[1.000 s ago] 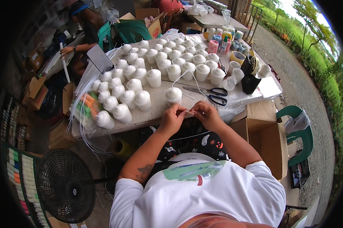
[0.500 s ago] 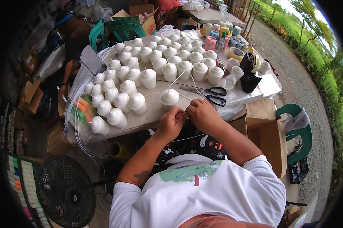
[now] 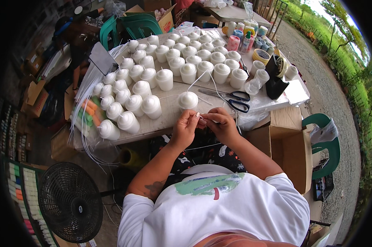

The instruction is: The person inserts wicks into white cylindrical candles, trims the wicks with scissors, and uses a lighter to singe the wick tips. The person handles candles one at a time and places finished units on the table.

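My left hand [image 3: 186, 128] and my right hand [image 3: 222, 125] meet just off the table's near edge, fingertips pinched together. A small pale bit shows between them, too small to name. A thin white cord [image 3: 215, 88] bends over the table and runs down beside my right hand; another stretch passes below my hands. Right beyond my left hand, a white cup-shaped candle [image 3: 187, 101] with a domed top stands upright. Past my right hand lie scissors with dark blue handles [image 3: 238, 101], blades toward the left.
Rows of similar white candles [image 3: 164, 79] fill the table's left and middle. Paint bottles [image 3: 233, 43], tape rolls [image 3: 260, 55] and a black dispenser [image 3: 275, 80] occupy the right. An open cardboard box [image 3: 291, 144] stands at my right, a black fan [image 3: 70, 201] at lower left. Another person [image 3: 81, 41] is at far left.
My hands have turned so that more of the pinched fingertips shows. The view has shifted slightly. The person at far left has raised an arm.
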Action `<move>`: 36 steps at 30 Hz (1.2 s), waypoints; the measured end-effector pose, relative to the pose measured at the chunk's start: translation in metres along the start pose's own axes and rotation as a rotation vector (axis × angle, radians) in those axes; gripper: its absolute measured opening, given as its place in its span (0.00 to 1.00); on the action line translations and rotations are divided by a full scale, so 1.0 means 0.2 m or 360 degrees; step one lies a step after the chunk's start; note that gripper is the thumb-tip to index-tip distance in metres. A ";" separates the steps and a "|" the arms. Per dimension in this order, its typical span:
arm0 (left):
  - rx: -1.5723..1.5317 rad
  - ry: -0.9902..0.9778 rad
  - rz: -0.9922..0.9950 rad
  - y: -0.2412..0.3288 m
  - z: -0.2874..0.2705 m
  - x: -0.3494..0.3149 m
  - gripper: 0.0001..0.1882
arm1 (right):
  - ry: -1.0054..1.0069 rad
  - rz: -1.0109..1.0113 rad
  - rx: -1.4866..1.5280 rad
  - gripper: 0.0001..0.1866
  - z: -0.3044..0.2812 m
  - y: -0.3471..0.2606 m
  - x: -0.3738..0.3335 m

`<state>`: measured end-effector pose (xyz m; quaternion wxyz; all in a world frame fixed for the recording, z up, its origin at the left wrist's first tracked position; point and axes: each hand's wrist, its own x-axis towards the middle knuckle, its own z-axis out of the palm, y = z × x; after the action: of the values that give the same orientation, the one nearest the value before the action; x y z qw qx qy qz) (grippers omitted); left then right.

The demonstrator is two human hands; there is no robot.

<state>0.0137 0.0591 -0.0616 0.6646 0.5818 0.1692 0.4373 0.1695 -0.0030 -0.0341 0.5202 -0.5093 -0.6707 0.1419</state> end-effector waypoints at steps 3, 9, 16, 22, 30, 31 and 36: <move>0.0065 0.0019 0.0035 0.00 0.00 0.00 0.08 | 0.0089 -0.0004 0.0027 0.10 0.04 0.03 -0.01; 0.0340 0.0041 -0.0122 0.09 0.03 -0.01 0.07 | 0.0101 -0.0100 -0.0071 0.10 0.01 0.02 0.00; 0.1178 -0.0049 0.0210 0.15 -0.01 0.02 0.04 | -0.0083 -0.0234 -0.0532 0.06 -0.08 -0.02 0.03; 0.1248 0.0002 0.0396 0.15 -0.02 0.03 0.03 | -0.0468 0.0521 -0.0191 0.07 -0.12 -0.06 0.08; 0.0736 0.0083 0.0340 0.06 -0.05 0.04 0.03 | -0.0825 0.0882 0.0944 0.11 -0.14 0.01 0.18; 0.0679 0.0095 0.0291 0.03 -0.05 0.05 0.04 | -0.0814 0.0845 0.1001 0.11 -0.13 0.02 0.18; 0.0575 0.0145 0.0100 0.00 -0.06 0.06 0.05 | -0.0504 0.1113 0.1238 0.12 -0.08 0.04 0.15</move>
<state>0.0110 0.0757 -0.0610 0.5270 0.6763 0.2566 0.4462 0.1891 0.0200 -0.0167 0.4846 -0.4443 -0.4296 0.6190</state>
